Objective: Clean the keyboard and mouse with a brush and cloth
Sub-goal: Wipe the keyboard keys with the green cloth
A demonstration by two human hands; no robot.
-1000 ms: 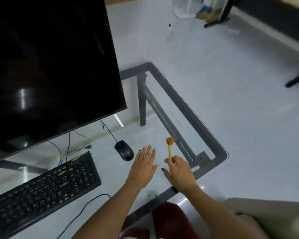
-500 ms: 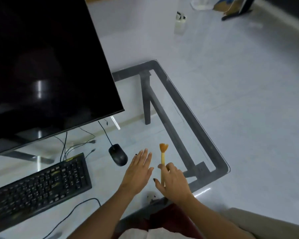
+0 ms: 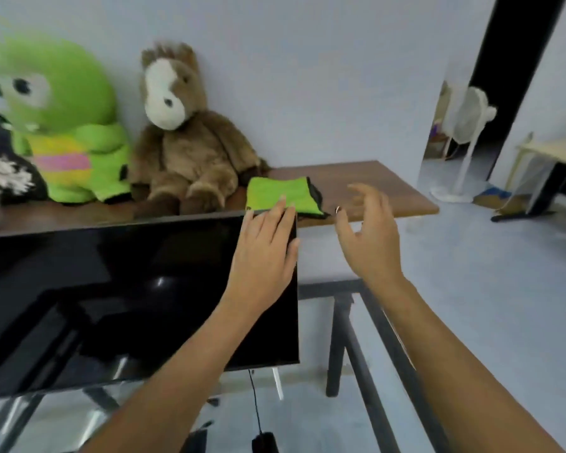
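A: The left hand is stretched over the top corner of the monitor, fingers straight, tips just reaching the near edge of the green cloth. Nothing is gripped yet.

B: And the right hand?

A: In the air beside the cloth, fingers spread and loosely bent, holding nothing. The cloth lies folded on the brown shelf behind the monitor, just beside the brown stuffed horse.

B: So how would you take the cloth cleanly?

A: I would pinch the near edge with the left hand and lift before pulling back, so that it clears the monitor's top edge instead of dragging across it. The forearm is close to the screen; leaning on it could tip it.

B: Any risk from the toys?

A: The horse's foot is near the cloth's left edge, so a sideways tug might nudge it. The green plush frog is well apart.

B: Where are the things to be cleaned?

A: The mouse shows at the bottom edge, on the glass tabletop with its cord running up. I cannot see the keyboard or the brush.
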